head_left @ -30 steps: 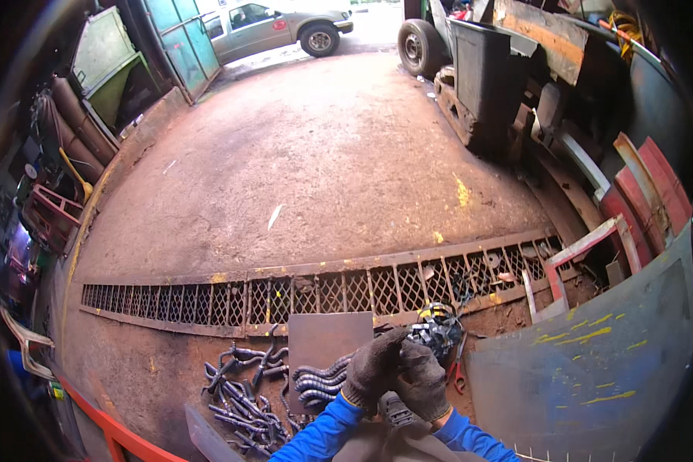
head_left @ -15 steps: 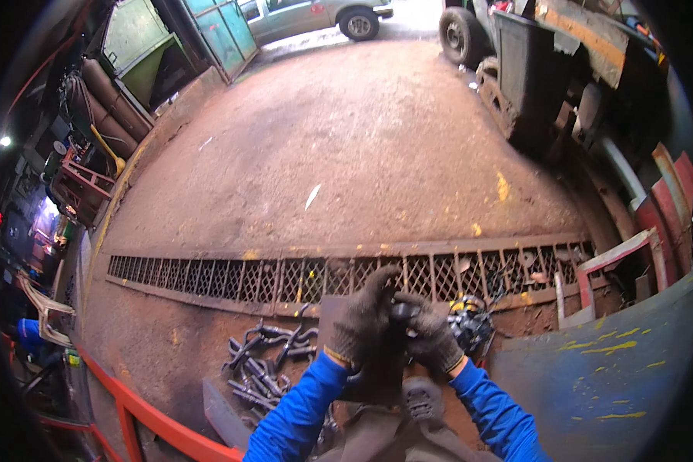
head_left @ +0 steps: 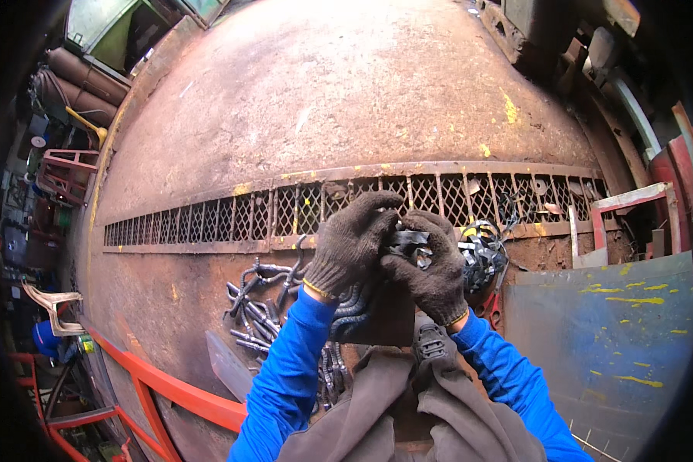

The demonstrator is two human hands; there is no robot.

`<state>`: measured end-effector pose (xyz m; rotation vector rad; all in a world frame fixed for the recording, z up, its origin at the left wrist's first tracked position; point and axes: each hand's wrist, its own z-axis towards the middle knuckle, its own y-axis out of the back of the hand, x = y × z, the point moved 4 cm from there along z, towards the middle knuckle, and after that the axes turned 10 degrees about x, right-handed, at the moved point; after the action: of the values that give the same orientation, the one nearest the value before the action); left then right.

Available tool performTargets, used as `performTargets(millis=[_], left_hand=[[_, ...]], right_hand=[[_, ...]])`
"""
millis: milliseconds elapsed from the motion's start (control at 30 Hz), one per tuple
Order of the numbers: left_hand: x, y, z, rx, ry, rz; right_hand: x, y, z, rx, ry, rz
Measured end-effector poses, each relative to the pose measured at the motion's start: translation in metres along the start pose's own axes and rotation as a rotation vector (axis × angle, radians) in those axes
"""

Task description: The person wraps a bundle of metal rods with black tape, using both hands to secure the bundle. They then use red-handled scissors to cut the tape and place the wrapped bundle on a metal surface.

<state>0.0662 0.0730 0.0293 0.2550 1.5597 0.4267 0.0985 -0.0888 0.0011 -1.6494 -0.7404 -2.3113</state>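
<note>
Both my hands wear dark knitted gloves and meet in front of me, above my lap. Between the fingers is a crumpled black strip with shiny, silvery creases [head_left: 414,248]; it looks like tape or plastic film. My left hand [head_left: 349,243] pinches it from the left, fingertips partly hidden. My right hand [head_left: 433,271] closes around it from the right. Below them is a flat dark plate [head_left: 389,319], with several bent, ribbed metal bars [head_left: 352,308] at its left. More dark bent bars [head_left: 262,312] lie heaped on the floor to the left.
A tangled heap of black strips with yellow bits [head_left: 482,254] lies right of my hands, near a red-handled tool [head_left: 494,309]. Beyond runs a floor grating [head_left: 285,212]. A red metal frame [head_left: 169,389] stands left; a blue-grey sheet [head_left: 608,331] lies right.
The view has tilted downward, so the grating and hands sit differently in the picture. My hands have turned, and the crumpled black strip between them shows more clearly.
</note>
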Motion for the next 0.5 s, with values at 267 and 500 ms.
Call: performTargets(millis=[267,500], left_hand=[[0.001,0.007,0.02,0.28,-0.1,0.105],[0.006,0.007,0.03,0.281,-0.298,0.409]], right_hand=[[0.004,0.007,-0.01,0.036,0.153,-0.079],[0.007,-0.003,-0.015,0.213,0.224,-0.232]])
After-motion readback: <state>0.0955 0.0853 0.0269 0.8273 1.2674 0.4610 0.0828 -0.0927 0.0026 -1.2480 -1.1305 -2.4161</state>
